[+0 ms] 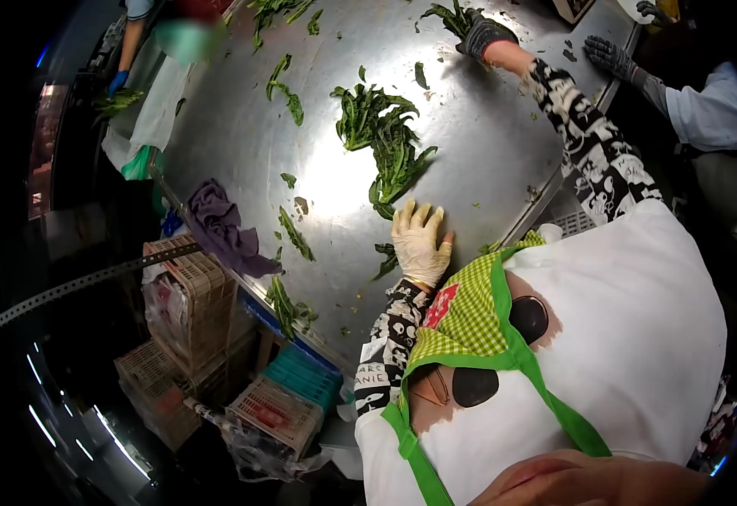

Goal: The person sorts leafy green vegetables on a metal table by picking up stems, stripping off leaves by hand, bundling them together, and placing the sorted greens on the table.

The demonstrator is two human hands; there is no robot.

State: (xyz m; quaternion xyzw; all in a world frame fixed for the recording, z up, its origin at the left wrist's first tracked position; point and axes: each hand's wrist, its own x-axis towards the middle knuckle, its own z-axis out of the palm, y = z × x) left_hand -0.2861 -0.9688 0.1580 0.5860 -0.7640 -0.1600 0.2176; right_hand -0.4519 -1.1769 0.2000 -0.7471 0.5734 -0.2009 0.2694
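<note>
My left hand (419,243), in a pale thin glove, lies flat on the metal table (242,143) with its fingers spread. Just beyond its fingertips is a bunch of dark green leafy greens (398,156), and a loose leaf (385,260) lies beside the hand. My right arm reaches to the far side, where my right hand (488,37), in a dark grey knit glove, is closed on another bunch of leafy greens (448,18). Its fingertips are partly hidden by the leaves.
Leaf scraps (286,91) are scattered about. A purple cloth (221,228) hangs over the left edge, above plastic crates (191,295). At right is a co-worker's grey-gloved hand (611,57); at upper left, another person's blue-gloved hand (118,83) is by some greens.
</note>
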